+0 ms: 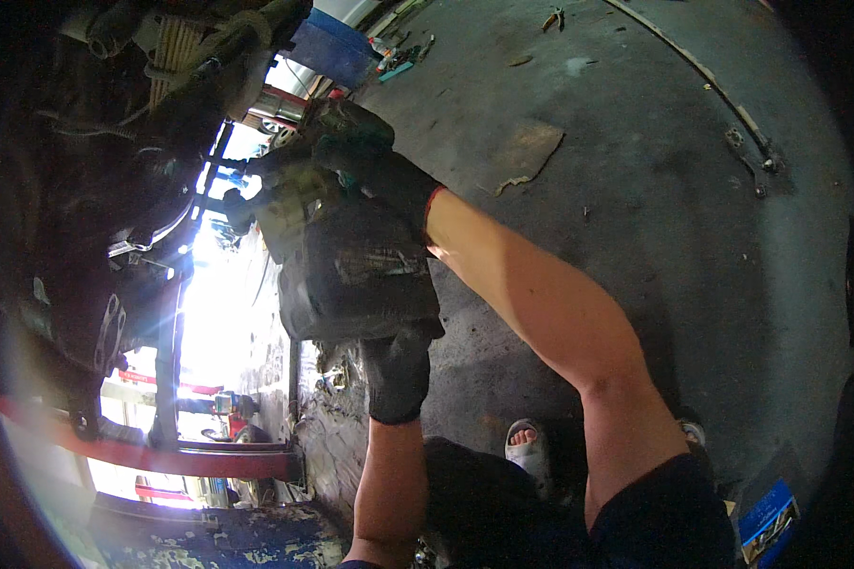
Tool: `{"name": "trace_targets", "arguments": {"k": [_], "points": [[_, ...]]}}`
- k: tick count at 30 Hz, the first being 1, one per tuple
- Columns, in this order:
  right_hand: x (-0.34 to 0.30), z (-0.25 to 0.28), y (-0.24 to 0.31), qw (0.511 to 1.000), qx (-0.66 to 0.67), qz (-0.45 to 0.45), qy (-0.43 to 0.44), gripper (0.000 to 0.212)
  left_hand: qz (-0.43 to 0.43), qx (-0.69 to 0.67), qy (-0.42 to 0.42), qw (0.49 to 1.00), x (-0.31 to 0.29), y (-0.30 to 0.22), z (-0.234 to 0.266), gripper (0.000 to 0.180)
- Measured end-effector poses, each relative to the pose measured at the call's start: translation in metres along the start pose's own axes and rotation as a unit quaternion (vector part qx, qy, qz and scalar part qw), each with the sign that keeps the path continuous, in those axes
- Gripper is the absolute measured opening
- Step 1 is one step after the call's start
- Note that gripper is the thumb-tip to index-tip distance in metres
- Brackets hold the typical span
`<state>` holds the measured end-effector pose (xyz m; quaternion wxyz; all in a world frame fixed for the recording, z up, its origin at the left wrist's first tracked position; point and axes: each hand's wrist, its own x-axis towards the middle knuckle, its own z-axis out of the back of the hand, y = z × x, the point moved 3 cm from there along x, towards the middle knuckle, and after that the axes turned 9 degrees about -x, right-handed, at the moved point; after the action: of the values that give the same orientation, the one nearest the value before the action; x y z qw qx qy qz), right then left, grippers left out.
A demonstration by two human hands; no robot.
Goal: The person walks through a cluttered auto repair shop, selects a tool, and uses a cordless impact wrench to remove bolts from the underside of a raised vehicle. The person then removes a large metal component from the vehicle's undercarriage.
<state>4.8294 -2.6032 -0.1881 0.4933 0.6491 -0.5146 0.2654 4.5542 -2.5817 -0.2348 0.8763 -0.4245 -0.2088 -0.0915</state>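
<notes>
A bulky dark housing (351, 284), greasy and blocky, hangs in front of me beside the vehicle's underside. Its exact kind is hard to make out in the shadow. In a dark glove, my left hand (396, 377) grips its near lower edge, with the fingers partly hidden against it. My right hand (386, 180), in a dark glove with a red cuff, is closed on its far upper side. Short dark stubs (232, 204) stick out from its left toward the vehicle. Bright glare lies just left of the housing.
Dark vehicle parts (114, 190) fill the left side. Below them runs a red lift beam (209, 462). A blue bin (332, 47) stands far ahead. On the grey floor lie a flat brown scrap (531, 155), a long bar (693, 66) and, near right, a blue package (769, 522).
</notes>
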Motion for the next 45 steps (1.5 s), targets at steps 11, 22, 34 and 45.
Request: {"name": "trace_targets", "arguments": {"k": [11, 22, 34, 45], "points": [[0.000, -0.004, -0.002, 0.999, -0.012, -0.004, 0.047, 0.025, 0.050, -0.355, -0.071, 0.931, 0.005, 0.014, -0.006, 0.045], [-0.028, 0.016, -0.006, 0.986, 0.040, -0.069, 0.147, 0.025, 0.069, -0.336, -0.067, 0.937, 0.006, -0.001, -0.020, 0.031], [-0.053, 0.034, -0.006, 0.966, 0.087, -0.116, 0.214, 0.025, 0.076, -0.289, -0.072, 0.951, 0.007, 0.000, -0.029, 0.031], [-0.044, 0.035, -0.013, 0.957, 0.114, -0.138, 0.229, 0.025, 0.095, -0.269, -0.075, 0.956, 0.004, 0.007, -0.034, 0.015]]}}
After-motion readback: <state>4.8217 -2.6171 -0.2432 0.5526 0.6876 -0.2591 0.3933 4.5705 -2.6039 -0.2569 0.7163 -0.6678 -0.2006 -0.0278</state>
